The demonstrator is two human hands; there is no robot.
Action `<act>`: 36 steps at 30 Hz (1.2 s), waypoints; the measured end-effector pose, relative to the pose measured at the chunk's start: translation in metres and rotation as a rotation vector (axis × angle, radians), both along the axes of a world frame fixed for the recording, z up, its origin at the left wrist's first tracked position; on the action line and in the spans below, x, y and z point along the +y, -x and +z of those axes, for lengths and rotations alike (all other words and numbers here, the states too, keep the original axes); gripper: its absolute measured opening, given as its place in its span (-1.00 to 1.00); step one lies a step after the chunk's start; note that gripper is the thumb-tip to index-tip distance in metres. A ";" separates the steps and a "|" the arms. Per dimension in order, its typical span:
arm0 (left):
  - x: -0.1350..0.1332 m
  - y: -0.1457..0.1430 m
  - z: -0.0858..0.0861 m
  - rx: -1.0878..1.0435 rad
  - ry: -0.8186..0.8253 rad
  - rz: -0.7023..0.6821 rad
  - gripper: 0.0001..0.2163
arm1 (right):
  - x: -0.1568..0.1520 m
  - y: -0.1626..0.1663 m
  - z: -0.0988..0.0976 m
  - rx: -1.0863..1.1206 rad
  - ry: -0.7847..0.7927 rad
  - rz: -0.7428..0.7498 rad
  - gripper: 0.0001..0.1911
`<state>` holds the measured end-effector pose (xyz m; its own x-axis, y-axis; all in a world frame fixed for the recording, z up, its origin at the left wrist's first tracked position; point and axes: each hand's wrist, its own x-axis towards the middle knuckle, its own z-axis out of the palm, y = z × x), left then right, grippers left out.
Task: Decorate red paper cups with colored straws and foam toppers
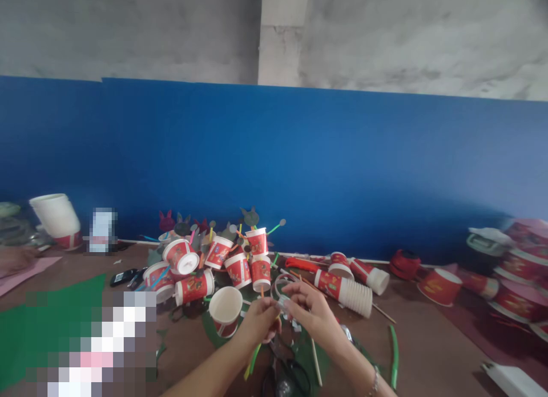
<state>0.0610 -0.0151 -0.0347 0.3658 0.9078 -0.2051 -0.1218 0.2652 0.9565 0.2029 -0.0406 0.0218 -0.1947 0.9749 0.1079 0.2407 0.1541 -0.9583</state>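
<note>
My left hand point(262, 320) is closed around thin coloured straws point(254, 358); green and yellow ends hang below it and an orange one sticks up above. Close by, my right hand point(311, 312) pinches a small shiny clear piece point(282, 302) that looks like tape, almost touching the left fingertips. A pale clear ring point(280, 280), like a tape roll, shows just behind the fingers. Black-handled scissors point(295, 374) lie below the hands. Left of my left hand, an open paper cup point(225, 307) stands with its white inside showing.
Red paper cups point(194, 287) with straws and animal cutouts are heaped at the back. Stacked cups point(345, 294) lie to the right. Green paper point(81, 294) is at left, a green tube point(394, 354) and white block point(511, 380) at right. A blue panel point(299, 169) stands behind.
</note>
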 end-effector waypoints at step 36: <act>-0.004 0.009 0.020 -0.052 -0.131 0.201 -0.57 | 0.006 -0.013 0.001 -0.313 -0.074 -0.044 -0.62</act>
<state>0.0518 -0.0193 -0.0147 0.1822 0.9810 -0.0668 -0.2097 0.1052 0.9721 0.2162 -0.0349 0.0225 -0.1877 0.9748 0.1206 0.5299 0.2039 -0.8232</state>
